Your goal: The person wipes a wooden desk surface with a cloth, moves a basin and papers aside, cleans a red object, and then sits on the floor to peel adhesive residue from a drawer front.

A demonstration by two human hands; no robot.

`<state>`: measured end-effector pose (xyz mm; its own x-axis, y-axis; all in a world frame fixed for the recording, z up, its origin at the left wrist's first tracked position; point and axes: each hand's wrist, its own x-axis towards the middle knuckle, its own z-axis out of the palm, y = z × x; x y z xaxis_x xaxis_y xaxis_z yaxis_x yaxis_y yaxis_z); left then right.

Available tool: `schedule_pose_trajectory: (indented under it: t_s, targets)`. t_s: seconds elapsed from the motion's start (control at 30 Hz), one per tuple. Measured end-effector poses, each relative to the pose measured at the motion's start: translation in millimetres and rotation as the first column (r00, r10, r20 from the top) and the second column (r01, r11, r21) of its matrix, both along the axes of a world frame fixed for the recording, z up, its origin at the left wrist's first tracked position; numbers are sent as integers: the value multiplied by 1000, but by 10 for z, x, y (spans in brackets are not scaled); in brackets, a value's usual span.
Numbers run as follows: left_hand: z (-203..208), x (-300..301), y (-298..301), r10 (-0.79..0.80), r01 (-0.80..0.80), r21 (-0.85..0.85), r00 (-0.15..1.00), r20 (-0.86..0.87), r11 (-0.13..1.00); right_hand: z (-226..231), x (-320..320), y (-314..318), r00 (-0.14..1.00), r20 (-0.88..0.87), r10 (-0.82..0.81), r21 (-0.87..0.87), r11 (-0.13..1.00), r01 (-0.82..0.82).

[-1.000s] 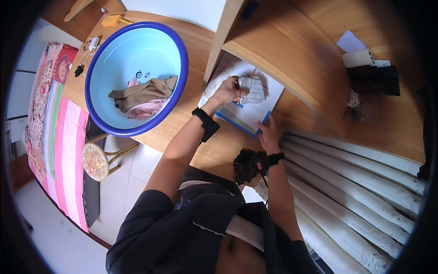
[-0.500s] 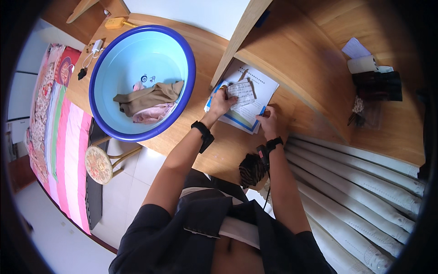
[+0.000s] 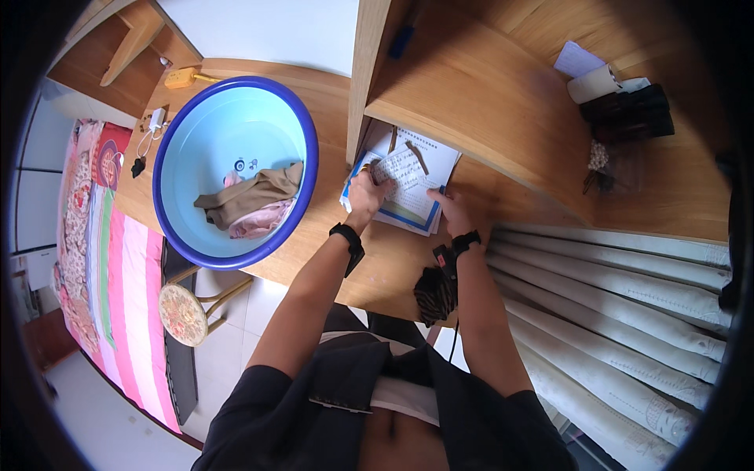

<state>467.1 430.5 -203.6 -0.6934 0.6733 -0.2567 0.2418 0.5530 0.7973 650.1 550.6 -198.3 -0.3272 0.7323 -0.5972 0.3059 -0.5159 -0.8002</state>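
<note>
Desk (image 3: 393, 267) is carrying the blue basin (image 3: 177, 228) of clothes at our left while we are handling the blue-edged booklet (image 3: 408, 200) under the shelf, left hand (image 3: 365, 196) pinching its near-left corner, right hand (image 3: 452, 212) pressing flat on its near edge, so the handling looks barely begun.

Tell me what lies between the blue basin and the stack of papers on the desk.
In the head view, only bare wooden desk and the shelf's upright side panel separate the basin from the papers. The left hand grips the papers' near edge.
</note>
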Motion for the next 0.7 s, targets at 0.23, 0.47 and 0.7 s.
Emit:
schedule_pose_trajectory:
  t_s: [0.23,0.47,0.7]
  targets:
    - [-83,-22,-50,-28,31,46,998,-61,998,-25,-34,-104,957,-292,5,90,996,22]
    - [-158,-48,-210,42,-51,85,993,111,995,-50,-121,58,994,-107,33,-120,992,-46]
    - [-97,-138,-456,19,-102,136,862,506,985,200,-257,4,975,-176,-136,-349,935,67]
